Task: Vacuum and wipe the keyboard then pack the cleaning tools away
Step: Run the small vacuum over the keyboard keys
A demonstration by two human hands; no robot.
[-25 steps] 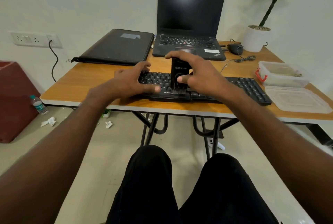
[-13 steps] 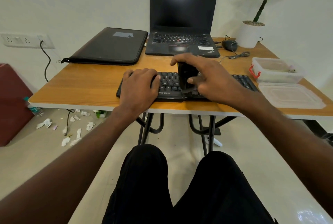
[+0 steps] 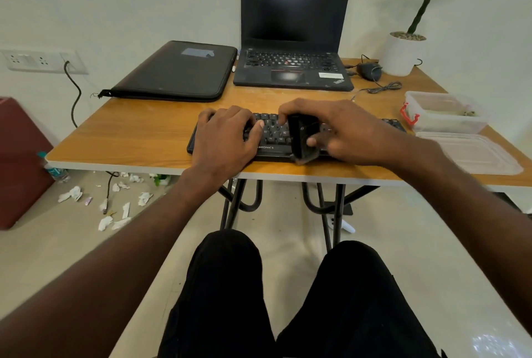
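- My right hand [image 3: 349, 131] has its grip clamped around the little black vacuum [image 3: 302, 139], nozzle down on the keyboard [image 3: 273, 134] at the counter's [image 3: 138, 141] near edge.
- Left hand [image 3: 226, 139] lies flat, fingers spread, pinning the keyboard's left end.
- Clear box [image 3: 446, 115] and its lid [image 3: 472, 153] sit far right.

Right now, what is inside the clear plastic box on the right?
The clear box holds a few small items near its right end, too blurred to identify. Its lid lies separately in front.
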